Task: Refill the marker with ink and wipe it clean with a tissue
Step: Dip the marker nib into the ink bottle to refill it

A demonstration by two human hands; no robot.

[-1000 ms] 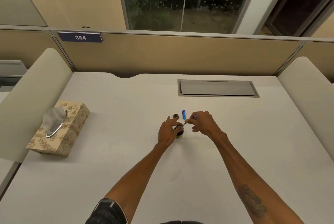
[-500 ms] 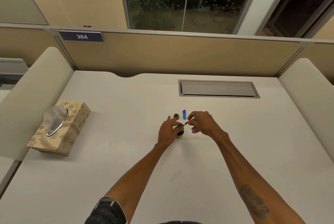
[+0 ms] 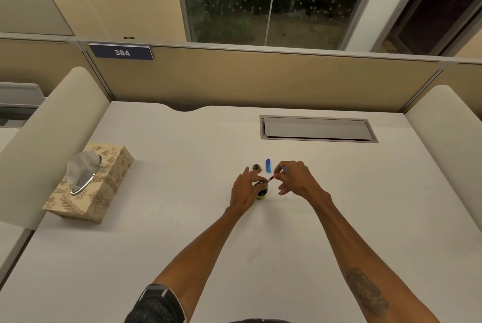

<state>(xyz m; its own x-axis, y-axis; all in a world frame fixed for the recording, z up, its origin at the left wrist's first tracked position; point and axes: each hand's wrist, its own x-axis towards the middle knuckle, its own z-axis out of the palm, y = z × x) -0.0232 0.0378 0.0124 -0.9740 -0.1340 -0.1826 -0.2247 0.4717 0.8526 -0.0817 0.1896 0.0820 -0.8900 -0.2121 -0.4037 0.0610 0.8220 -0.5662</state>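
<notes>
A small dark ink bottle (image 3: 261,192) with a yellow label stands mid-desk, and my left hand (image 3: 245,188) grips it from the left side. My right hand (image 3: 296,177) pinches a thin marker (image 3: 271,178), tilted so its tip points down at the bottle's mouth. The marker's rear end is hidden in my fingers. Just behind the hands lie a blue marker cap (image 3: 267,165) and the bottle's dark round lid (image 3: 257,167). A patterned beige tissue box (image 3: 104,187) with a tissue sticking out sits at the desk's left side.
The white desk (image 3: 182,231) is bounded by cream side dividers (image 3: 47,134) left and right and a tan back panel. A grey cable hatch (image 3: 318,129) is set into the desk behind my right hand.
The marker tip has lifted slightly and sits just above the bottle's mouth; both hands stay almost in place. The view has shifted a little.
</notes>
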